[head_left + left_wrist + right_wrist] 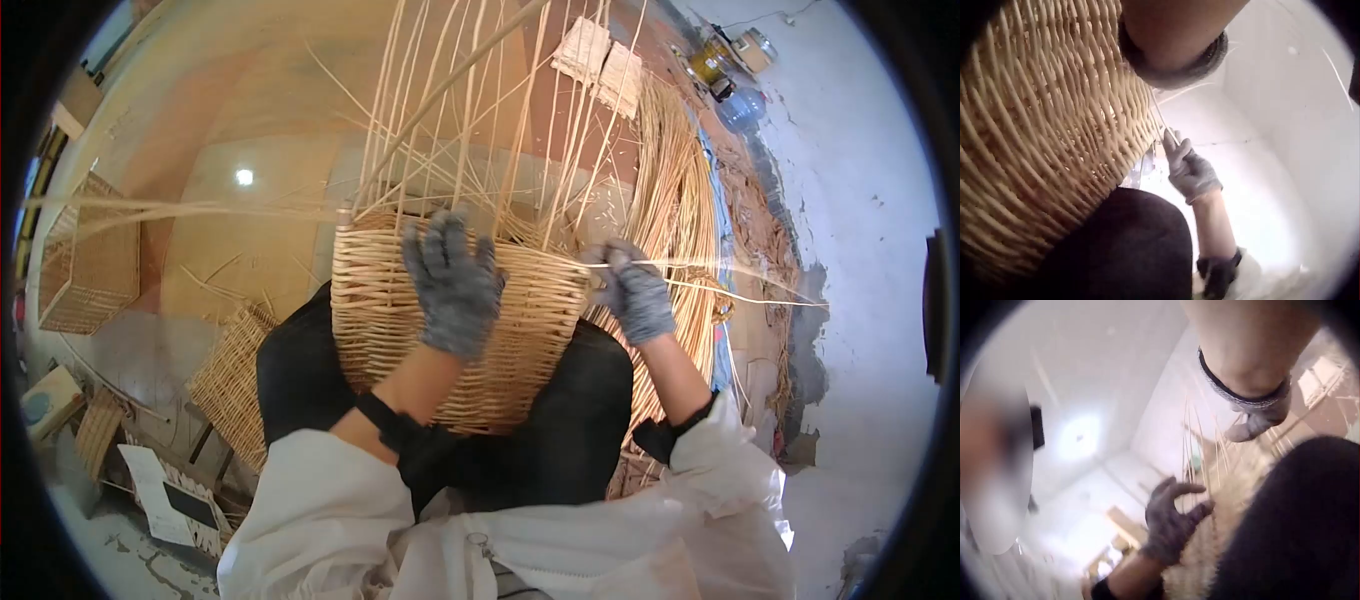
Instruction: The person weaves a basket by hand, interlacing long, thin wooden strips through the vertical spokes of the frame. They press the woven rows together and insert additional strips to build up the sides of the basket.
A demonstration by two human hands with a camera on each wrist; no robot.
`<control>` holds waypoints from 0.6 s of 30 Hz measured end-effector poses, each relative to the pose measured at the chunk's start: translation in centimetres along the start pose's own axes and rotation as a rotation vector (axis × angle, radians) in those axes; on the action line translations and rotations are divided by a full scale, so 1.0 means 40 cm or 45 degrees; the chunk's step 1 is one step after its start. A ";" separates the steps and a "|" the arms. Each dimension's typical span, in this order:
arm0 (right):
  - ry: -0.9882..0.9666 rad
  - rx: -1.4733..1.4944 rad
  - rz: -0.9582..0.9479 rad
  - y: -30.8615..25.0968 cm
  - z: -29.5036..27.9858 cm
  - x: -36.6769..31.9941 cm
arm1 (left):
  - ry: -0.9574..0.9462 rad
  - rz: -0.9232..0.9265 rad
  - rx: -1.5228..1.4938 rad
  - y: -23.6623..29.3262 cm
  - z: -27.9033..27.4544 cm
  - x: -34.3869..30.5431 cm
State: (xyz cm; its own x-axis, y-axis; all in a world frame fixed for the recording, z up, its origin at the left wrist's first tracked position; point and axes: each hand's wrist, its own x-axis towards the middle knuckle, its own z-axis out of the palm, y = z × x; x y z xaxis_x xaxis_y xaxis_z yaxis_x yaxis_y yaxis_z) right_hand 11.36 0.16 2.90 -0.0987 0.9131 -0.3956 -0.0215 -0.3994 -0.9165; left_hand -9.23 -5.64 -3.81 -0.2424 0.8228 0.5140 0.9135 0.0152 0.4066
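The left hand [452, 290] and the right hand [638, 297] are apart. The left lies over the near wall of a part-woven wicker basket [375, 300], fingers spread towards its upper edge and gripping nothing visible; blur leaves it unclear whether they touch. The right, just beyond the basket's right end, pinches a pale wicker strand [1163, 117] between thumb and fingers.

The key relation, as I judge it, is between that strand and the upper edge: the edge runs left to right on the far side of the wall, and the strand leaves it at its right end, where the right hand is nearer. The left hand is close to the middle of the edge, well short of the left end.

There is one basket in work, resting across two black-clad thighs [600, 400], its upper edge pointing away from the person. Many upright stakes [466, 130] rise from it to the far side, too crossed to count, with one thicker rod [484, 52] slanting over them. Farther out there is one long bundle of strands [668, 170] on the right, two pale flat slabs [582, 48] far right of centre, and one blue bottle [742, 108] beyond the bundle. On the left are one woven wicker piece [230, 375] near the thigh and one box-shaped basket [95, 265] farther off.
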 end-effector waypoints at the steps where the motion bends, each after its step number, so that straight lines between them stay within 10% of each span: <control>1: 0.033 0.026 0.059 -0.011 -0.046 0.023 | -0.039 0.108 -0.027 0.020 0.019 -0.011; 5: -0.051 0.284 -0.015 -0.107 -0.046 0.143 | -0.627 0.197 -0.062 0.147 0.007 0.047; 9: 0.343 0.753 0.618 0.018 -0.140 0.209 | -1.007 0.039 0.039 0.179 0.005 0.085; 18: 0.221 0.713 0.476 0.102 -0.184 0.218 | -0.808 0.035 -0.053 0.163 0.010 0.063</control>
State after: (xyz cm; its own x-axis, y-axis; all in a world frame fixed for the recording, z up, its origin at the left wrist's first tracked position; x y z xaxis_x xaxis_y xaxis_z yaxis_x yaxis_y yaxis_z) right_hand 17.75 7.11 -4.72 -0.0398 0.6873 -0.7253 -0.5317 -0.6292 -0.5670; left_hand -3.75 -3.24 -0.17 0.0337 0.9993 -0.0181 0.9000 -0.0225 0.4353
